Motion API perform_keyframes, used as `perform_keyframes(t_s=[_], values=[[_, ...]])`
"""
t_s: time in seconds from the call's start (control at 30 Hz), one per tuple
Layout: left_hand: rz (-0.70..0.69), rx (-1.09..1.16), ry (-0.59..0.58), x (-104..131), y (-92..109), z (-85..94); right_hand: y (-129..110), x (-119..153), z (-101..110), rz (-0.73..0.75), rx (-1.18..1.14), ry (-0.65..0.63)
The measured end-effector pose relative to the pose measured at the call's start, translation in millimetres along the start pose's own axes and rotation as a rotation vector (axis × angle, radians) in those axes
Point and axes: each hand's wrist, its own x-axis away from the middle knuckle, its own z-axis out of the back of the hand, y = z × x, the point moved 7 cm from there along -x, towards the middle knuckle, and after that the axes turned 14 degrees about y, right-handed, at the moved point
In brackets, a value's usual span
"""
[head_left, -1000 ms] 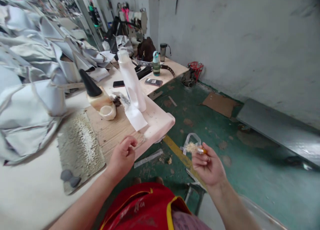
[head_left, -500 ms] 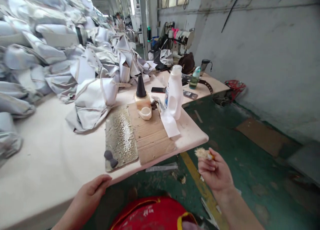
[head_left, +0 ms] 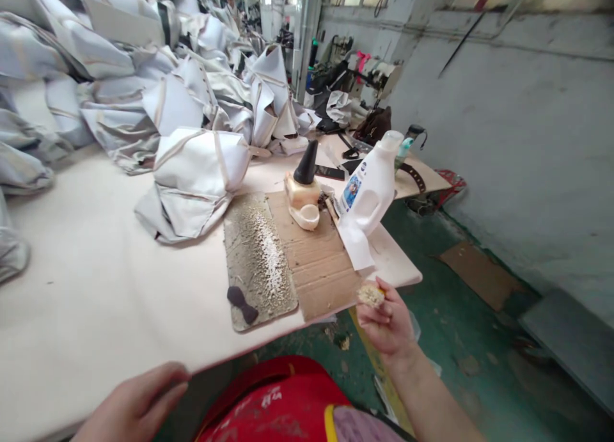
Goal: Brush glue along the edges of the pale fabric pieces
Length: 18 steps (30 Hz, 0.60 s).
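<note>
Hands at a worktable, with points of risk. We see the right hand [head_left: 386, 323] pinching a pale-bristled brush [head_left: 371, 295] between thumb and fingers, its bristles just off the near right corner of the cardboard sheet [head_left: 319, 263]; whether they touch it we cannot tell. The left hand [head_left: 144, 394] is at the near edge of the table [head_left: 96, 288], fingers pressed together and thumb slightly apart; we see nothing in it, though its palm is hidden.

We judge the brush's position to be the first hazard: most of its handle is covered by the hand, and a loosened pinch so near the edge could drop it to the floor. A low sweep inward could catch the white paper strip [head_left: 357, 244], which hangs forward beside the white jug [head_left: 374, 186], and a snag there might disturb the jug. The container [head_left: 302, 196] under the black cone [head_left: 306, 164] stands close by; a knock could tip the cone, and any contents, which we cannot make out. On the crusted board [head_left: 254, 263], white grains look loose enough to scatter or cling to the bristles. The pale bag [head_left: 199, 173] lies near that board, so stray grit or a careless sleeve could mark it.
</note>
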Motion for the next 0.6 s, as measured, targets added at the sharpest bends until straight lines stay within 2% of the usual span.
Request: perform_keyframes(t_s=[0.03,0.07,0.17,0.2,0.27,0.3,0.37,0.47,0.6], values=[[-0.034,0.071,-0.088,-4.4,31.2,-6.2,4.7,-3.0,1.5,0.007,0.007,0.020],[-0.062,0.140,-0.122,-9.8,63.9,-10.2,9.3,-5.3,3.4,0.009,0.014,0.042],[-0.239,0.330,-0.112,-24.5,160.9,-22.9,21.4,-7.9,9.4,-0.013,0.035,0.095],[-0.328,0.396,-0.110,-26.5,188.9,-29.3,23.5,-7.6,11.6,-0.019,0.040,0.111],[-0.466,0.491,-0.085,-27.6,228.5,-43.6,24.1,-5.6,16.3,-0.012,0.055,0.144],[-0.516,0.516,-0.066,-27.3,240.7,-51.3,22.8,-4.3,18.7,-0.001,0.065,0.162],[-0.567,0.512,-0.010,-27.0,252.1,-66.1,17.7,-1.5,24.0,0.037,0.087,0.209],[-0.583,0.450,0.068,-28.4,253.2,-82.2,8.9,2.6,32.5,0.093,0.100,0.310],[-0.586,0.357,0.087,-31.6,253.7,-95.3,2.2,6.4,39.0,0.112,0.137,0.378]])
